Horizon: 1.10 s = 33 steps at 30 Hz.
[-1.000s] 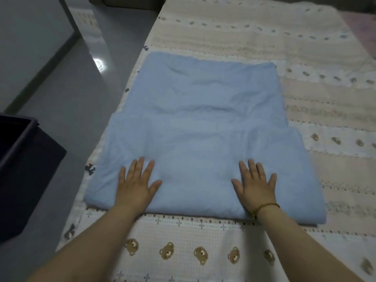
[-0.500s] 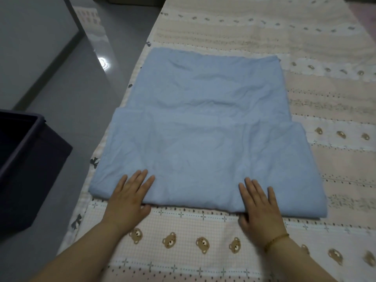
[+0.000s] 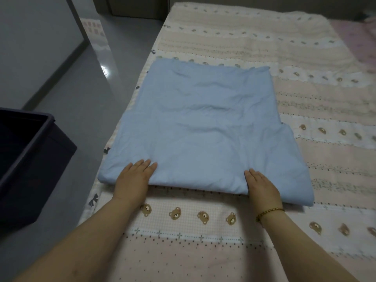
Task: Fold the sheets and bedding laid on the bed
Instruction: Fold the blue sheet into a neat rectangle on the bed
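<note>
A light blue sheet (image 3: 203,139), folded into a wide near layer over a narrower far layer, lies on the bear-print bedding (image 3: 203,237). My left hand (image 3: 133,180) rests at the sheet's near edge towards its left corner, fingers straight on the fabric. My right hand (image 3: 262,187) is at the same edge further right, fingers straight and tilted onto the fold. Both thumbs are hidden, so I cannot tell if they are under the cloth. A cord bracelet sits on the right wrist.
A dark storage bin (image 3: 30,159) stands on the grey floor (image 3: 81,98) left of the bed. The bed's left edge runs just beside the sheet. A pink cover (image 3: 354,37) lies at the far right.
Both hands have slid back towards me, from flat on top of the near layer to its near edge. The sheet itself has stayed in place.
</note>
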Available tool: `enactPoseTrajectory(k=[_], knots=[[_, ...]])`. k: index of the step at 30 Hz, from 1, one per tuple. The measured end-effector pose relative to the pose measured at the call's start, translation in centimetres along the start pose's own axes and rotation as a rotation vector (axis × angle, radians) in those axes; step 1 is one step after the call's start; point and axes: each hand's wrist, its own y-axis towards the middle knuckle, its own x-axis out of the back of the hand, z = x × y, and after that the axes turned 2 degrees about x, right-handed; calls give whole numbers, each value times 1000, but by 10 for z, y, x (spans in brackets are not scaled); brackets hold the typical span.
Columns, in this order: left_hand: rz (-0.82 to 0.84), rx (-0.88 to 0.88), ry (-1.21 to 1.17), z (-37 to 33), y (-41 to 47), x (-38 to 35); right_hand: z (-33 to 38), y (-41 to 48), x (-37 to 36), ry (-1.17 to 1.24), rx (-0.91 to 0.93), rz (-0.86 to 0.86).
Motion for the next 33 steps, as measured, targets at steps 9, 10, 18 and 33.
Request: enactPoseTrajectory(k=[9, 10, 18, 33], knots=[[-22, -169, 15, 14, -114, -17, 26, -117, -49, -19, 50, -24], [2, -170, 53, 15, -128, -16, 29, -132, -53, -29, 75, -37], [29, -222, 136, -7, -210, -26, 12, -205, -64, -73, 136, 4], [43, -81, 100, -23, -225, 106, -17, -243, 57, -18, 232, -80]])
